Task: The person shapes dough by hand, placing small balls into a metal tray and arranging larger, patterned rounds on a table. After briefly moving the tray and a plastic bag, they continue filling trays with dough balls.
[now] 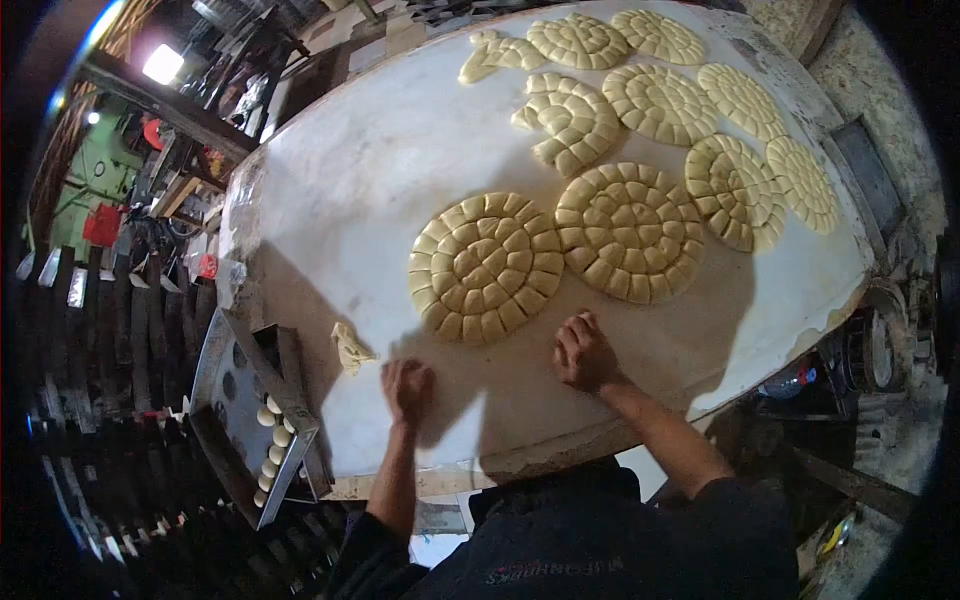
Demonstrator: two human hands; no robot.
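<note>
My left hand (408,388) is low over the table with its fingers curled in, just right of a small crumpled scrap of dough (352,348). Curled like a loose fist, my right hand (583,350) is at the table below two large dough rounds. Whatever may be under or inside either hand is hidden. The nearer left round (486,268) and the round beside it (630,232) are cut into many small pieces set in rings. Neither hand touches them.
More cut dough rounds (660,104) cover the table's far right; one round (570,125) is partly taken apart. A metal tray (232,375) with several small dough balls (270,452) stands at the left edge. Dark racks (120,330) stand further left.
</note>
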